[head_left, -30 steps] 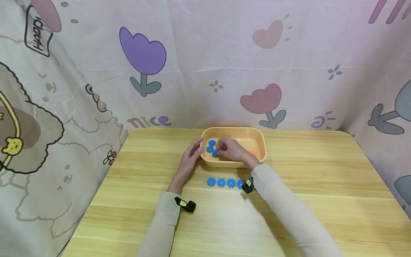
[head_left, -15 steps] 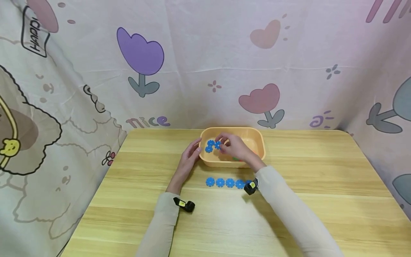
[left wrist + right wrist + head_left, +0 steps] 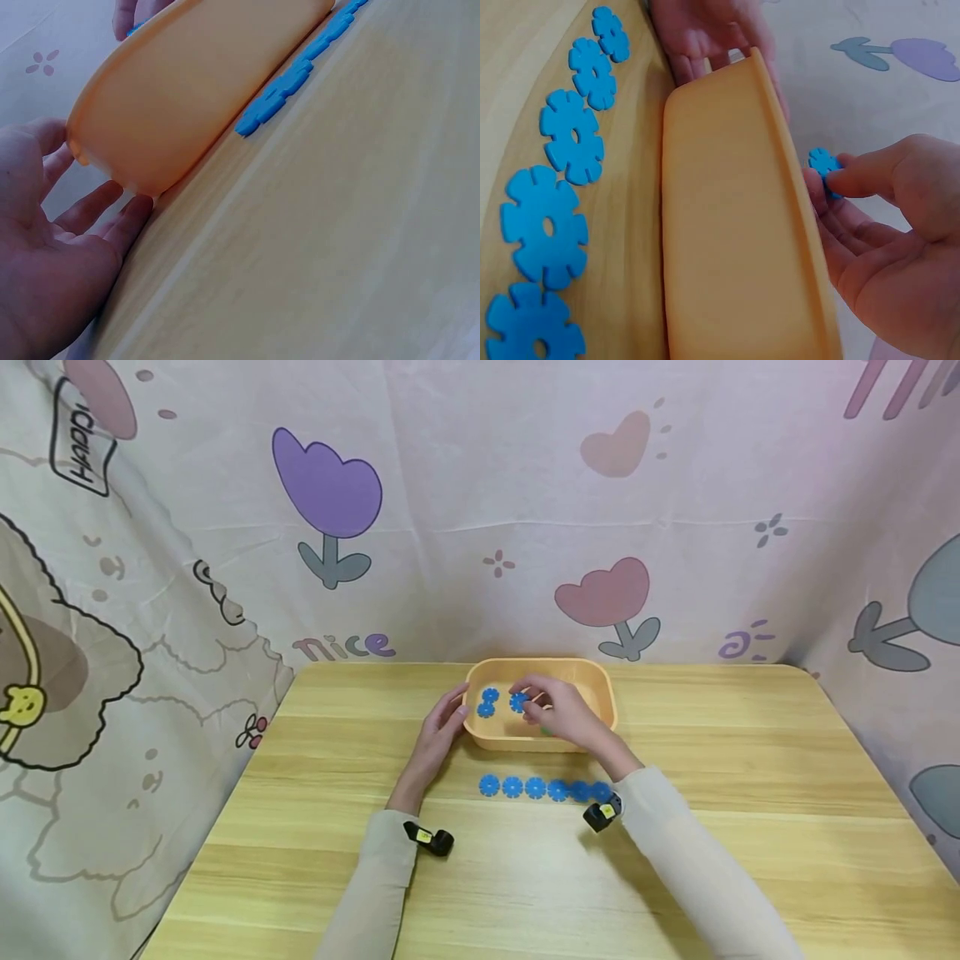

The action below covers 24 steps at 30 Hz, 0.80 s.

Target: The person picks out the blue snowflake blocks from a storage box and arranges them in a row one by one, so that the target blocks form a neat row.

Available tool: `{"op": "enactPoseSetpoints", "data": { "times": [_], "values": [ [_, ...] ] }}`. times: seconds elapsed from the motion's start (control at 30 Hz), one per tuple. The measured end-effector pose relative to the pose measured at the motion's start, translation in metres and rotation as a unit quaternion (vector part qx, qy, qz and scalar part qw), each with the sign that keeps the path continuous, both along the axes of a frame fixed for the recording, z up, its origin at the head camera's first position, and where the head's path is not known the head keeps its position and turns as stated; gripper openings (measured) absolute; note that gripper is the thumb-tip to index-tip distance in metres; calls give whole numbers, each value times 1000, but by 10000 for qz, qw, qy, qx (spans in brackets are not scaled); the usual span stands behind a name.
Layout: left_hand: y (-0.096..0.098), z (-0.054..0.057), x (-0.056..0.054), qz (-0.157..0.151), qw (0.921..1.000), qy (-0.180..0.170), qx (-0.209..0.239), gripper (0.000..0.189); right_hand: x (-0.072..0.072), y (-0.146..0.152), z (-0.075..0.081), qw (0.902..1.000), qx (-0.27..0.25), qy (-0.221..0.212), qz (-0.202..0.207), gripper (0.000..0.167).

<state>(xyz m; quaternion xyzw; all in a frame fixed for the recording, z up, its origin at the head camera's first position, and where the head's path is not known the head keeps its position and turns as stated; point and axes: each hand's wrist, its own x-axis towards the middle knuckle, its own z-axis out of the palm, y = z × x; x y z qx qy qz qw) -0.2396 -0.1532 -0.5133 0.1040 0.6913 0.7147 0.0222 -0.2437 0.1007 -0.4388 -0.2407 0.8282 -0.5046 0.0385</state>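
Observation:
Between thumb and fingertips, my right hand pinches a blue notched snowflake disc, above the inside of a yellow-orange plastic bin. My left hand rests its extended fingers against the bin's left end, as the left wrist view also shows. Two more blue discs lie at the left inside the bin. A bit of green shows under my right hand, which hides the rest of the bin floor there. In front of the bin, several blue discs lie flat in a row.
The bin stands at the back of a wood-grain table, close to a patterned cloth backdrop. Below my right wrist, a black wrist camera hangs beside the right end of the row.
My right hand has taken a blue disc from the group at the bin's left and carried it a little up and to the right. My left hand stays at the bin's end.

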Motion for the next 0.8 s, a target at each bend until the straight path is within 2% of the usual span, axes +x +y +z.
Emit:
{"op": "enactPoseSetpoints", "data": {
  "times": [0.13,0.27,0.43,0.8],
  "values": [
    [-1,-1,1,7,10000,-15,-35,44,8,6,3,9999,7,136,-92,30],
    [-1,-2,2,4,10000,-22,-46,45,17,13,8,9998,-100,86,-180,33],
    [-1,-2,1,1,10000,-44,-15,45,28,23,13,9995,-214,186,-144,33],
    [-1,0,0,-11,9999,-64,-113,46,49,53,8,9983,-193,357,-429,36]
  ]
}}
